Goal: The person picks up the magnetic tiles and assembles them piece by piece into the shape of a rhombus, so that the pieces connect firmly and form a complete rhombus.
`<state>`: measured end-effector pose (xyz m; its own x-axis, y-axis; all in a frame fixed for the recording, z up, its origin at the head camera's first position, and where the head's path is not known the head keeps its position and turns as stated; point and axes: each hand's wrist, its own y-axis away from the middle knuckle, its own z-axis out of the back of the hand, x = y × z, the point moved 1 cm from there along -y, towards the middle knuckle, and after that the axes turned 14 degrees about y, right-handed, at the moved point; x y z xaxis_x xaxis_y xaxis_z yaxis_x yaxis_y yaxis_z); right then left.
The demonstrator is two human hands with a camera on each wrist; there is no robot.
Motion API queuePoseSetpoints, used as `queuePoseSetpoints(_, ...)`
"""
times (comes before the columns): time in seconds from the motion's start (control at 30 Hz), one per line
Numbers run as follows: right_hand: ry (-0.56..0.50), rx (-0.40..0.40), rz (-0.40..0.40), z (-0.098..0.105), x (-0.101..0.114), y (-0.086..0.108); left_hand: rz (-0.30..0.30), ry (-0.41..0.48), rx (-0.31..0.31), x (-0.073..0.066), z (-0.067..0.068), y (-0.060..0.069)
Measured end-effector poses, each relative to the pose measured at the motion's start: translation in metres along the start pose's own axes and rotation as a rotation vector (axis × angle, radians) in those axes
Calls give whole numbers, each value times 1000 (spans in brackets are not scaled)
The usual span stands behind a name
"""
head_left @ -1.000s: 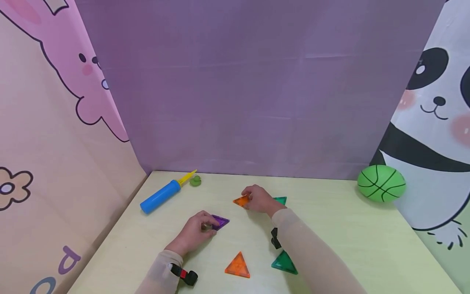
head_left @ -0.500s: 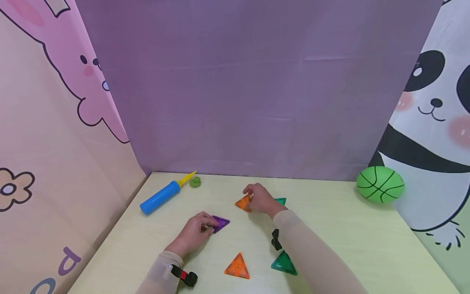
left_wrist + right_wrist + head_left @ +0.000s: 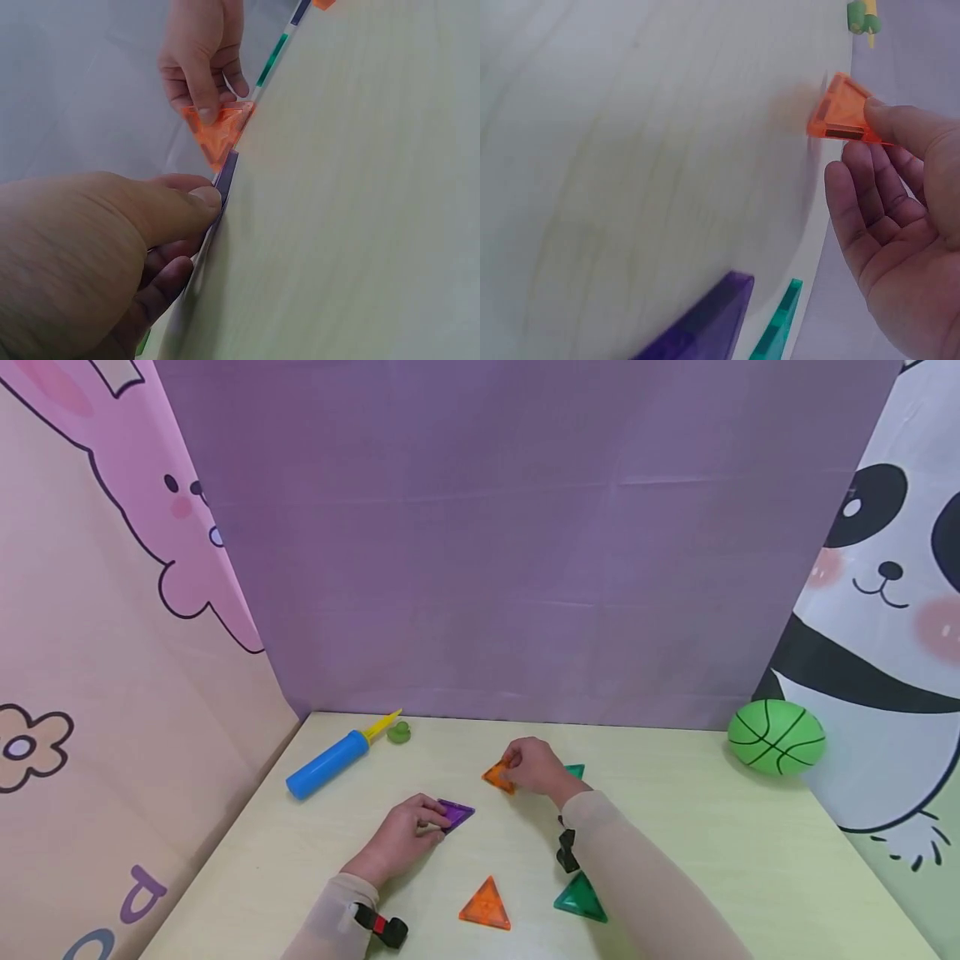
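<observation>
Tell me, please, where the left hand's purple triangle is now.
In the head view, the purple triangle, just left of centre, is pinched by the left hand, below and left of the orange triangle in the right hand.

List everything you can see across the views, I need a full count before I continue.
Held orange tile: one, orange, in the right hand
Held purple tile: one, purple, in the left hand
Loose orange tile: one, orange, near middle
Near green tile: one, green, left of the right sleeve
Far green tile: one, green, beyond the right wrist
Second purple tile: one, purple, near the far green tile, right wrist view
Pump: one, blue with yellow nozzle, far left
Small object: one, green, beside the nozzle
Ball: one, green with black lines, far right
Table: one, pale, beneath
Backdrop: one, purple, behind
Printed side panels: two, rabbit-like left, panda right
Wrist devices: two, black
Sleeves: two, beige
Hands: two, bare, pinching tiles
</observation>
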<state>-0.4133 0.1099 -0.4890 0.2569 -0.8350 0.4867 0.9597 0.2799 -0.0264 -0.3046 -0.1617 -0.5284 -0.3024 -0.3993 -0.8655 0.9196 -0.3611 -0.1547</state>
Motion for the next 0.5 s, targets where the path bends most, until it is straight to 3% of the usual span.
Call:
queuePoseSetpoints(0.17, 27, -27, 36, 4, -2, 3, 7, -15, -7, -3, -1, 1)
queuePoseSetpoints(0.5, -38, -60, 17, 12, 1, 20, 5, -24, 15, -6, -8, -2)
